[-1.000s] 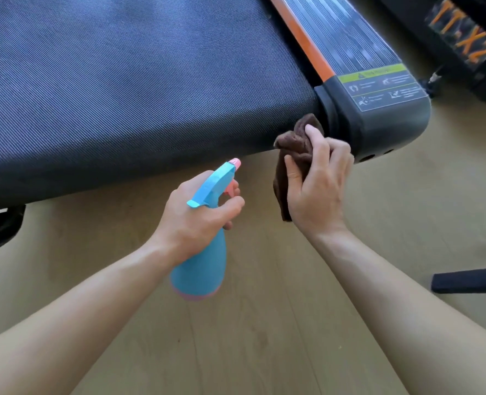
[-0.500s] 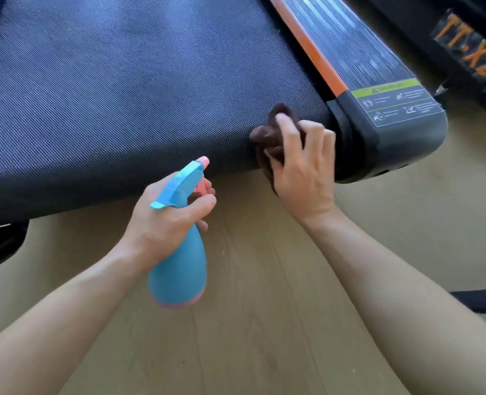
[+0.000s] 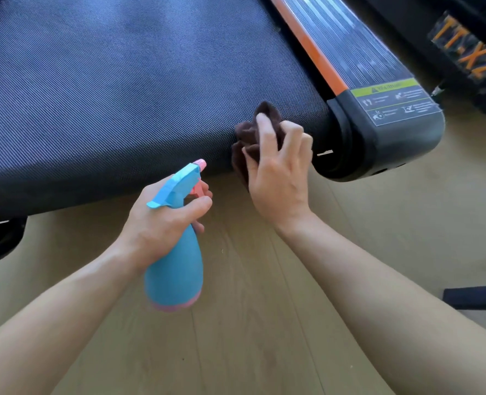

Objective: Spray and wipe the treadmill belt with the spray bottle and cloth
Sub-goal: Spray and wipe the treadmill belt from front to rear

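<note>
The task looks early: the treadmill belt shows no clear wet marks, so most wiping is probably left. The right hand curls around the bunched brown cloth, pressing it on the belt's near right edge. The left hand grips the blue spray bottle, nozzle toward the belt.

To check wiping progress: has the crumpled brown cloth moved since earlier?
Yes, the brown cloth moved left, away from the black plastic end cap.
</note>
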